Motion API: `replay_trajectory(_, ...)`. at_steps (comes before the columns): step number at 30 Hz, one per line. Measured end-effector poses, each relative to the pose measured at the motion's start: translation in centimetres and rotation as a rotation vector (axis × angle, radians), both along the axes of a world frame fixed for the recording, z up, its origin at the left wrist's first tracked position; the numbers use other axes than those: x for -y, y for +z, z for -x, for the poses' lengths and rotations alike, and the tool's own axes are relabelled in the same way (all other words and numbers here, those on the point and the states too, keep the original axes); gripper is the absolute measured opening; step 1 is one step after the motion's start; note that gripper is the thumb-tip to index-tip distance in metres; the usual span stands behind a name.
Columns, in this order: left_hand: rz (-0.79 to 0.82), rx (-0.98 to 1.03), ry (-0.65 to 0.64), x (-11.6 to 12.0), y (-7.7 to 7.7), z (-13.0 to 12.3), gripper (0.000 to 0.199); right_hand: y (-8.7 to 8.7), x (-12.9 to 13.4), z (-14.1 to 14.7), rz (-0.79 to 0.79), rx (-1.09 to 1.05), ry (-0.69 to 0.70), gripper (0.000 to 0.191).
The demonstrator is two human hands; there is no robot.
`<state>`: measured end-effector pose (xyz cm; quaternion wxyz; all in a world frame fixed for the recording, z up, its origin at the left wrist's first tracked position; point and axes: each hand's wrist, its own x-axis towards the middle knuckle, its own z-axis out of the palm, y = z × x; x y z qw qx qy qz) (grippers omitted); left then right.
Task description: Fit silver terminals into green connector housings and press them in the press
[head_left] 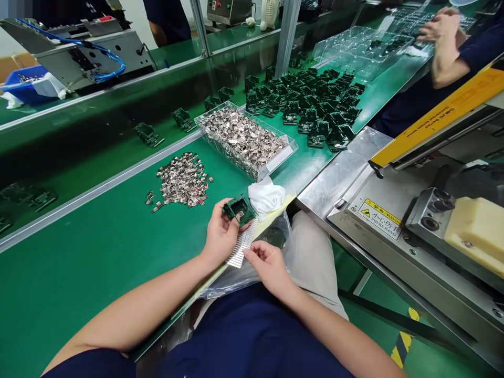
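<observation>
In the head view, the work looks to be partway through. The left hand (221, 231) grips a dark green part (240, 210) between thumb and fingers, above the near edge of the bench (118, 252). A small metallic piece seems to lie in the part's opening, by the thumb, though I cannot tell whether it is seated. The right hand (272, 268) has thumb and forefinger drawn close together at the edge of a silvery strip sheet (241, 249); whether they pinch anything off it I cannot tell.

Plenty appears left: a loose pile of metal pieces (183, 179) lies on the bench, and a clear box (271, 167) beside it is full of more. Many similar parts (311, 102) are massed beyond the box; nothing shows which of them are done.

The left hand covers the upper end of the sheet and the part's underside. Clear plastic (220, 286) below blurs what lies under it. The press (449, 220) at right is cut off, and the co-worker's clasped hands (443, 26) are blurred.
</observation>
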<state>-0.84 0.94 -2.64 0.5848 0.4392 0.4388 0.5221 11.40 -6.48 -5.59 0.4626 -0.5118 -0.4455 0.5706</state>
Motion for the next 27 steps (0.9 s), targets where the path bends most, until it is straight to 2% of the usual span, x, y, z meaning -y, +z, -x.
replay_trajectory(5,0.012,-0.014,-0.003,0.9,0.4,0.1,0.046,-0.4,0.4,0.4,-0.087,0.061,0.040,0.039)
replay_trajectory(8,0.005,-0.061,-0.015,0.7,0.2,0.3,0.046,-1.0,0.1,-0.3,-0.293,0.194,0.068,0.039)
replay_trajectory(10,-0.020,-0.105,-0.019,0.6,0.0,0.4,0.046,-1.7,-0.1,-0.8,-0.379,0.328,0.138,0.041)
replay_trajectory(13,-0.050,-0.131,-0.017,0.6,-0.2,0.5,0.044,-2.7,-0.5,-1.9,-0.320,0.505,0.250,0.040)
replay_trajectory(16,-0.046,-0.123,-0.020,0.7,0.0,0.5,0.043,-3.1,-0.7,-3.2,-0.237,0.602,0.278,0.036)
replay_trajectory(18,-0.034,-0.094,-0.022,0.8,0.4,0.4,0.042,-2.5,-0.9,-4.1,-0.203,0.662,0.287,0.032)
replay_trajectory(22,-0.052,-0.001,-0.079,0.9,0.9,0.6,0.041,0.2,-1.3,-5.0,-0.168,0.750,0.300,0.019)
replay_trajectory(27,-0.093,0.001,-0.112,1.0,0.7,1.1,0.037,3.4,-1.4,-5.1,-0.281,0.798,0.285,0.019)
